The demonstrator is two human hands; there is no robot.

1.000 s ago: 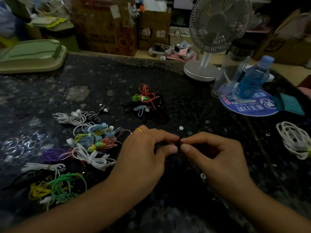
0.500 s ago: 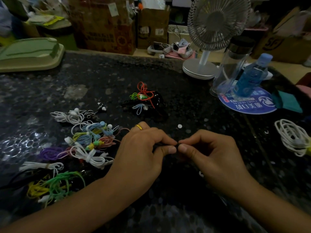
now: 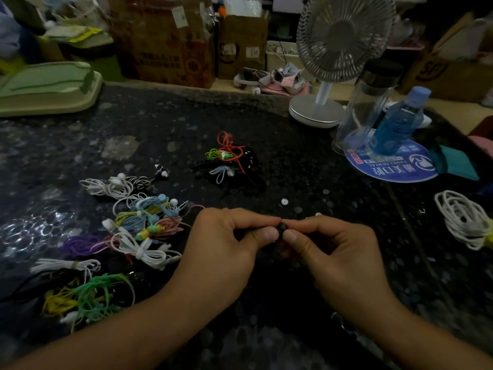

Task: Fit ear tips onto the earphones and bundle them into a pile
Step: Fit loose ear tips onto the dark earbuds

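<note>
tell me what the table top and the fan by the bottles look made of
Table top: looks like polished dark stone, perhaps granite, going by its pale speckles and glossy glare. Fan: its thin-ribbed grille could be metal or plastic; the smooth matte white base looks like plastic.

Blk speckled table (image 3: pixel 293 161); blue bottle (image 3: pixel 397 124); white fan (image 3: pixel 344 38).

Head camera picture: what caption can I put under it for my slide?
Both hands, left and right, pinch a small black earbud beside bundled earphones on a dark table.
</note>
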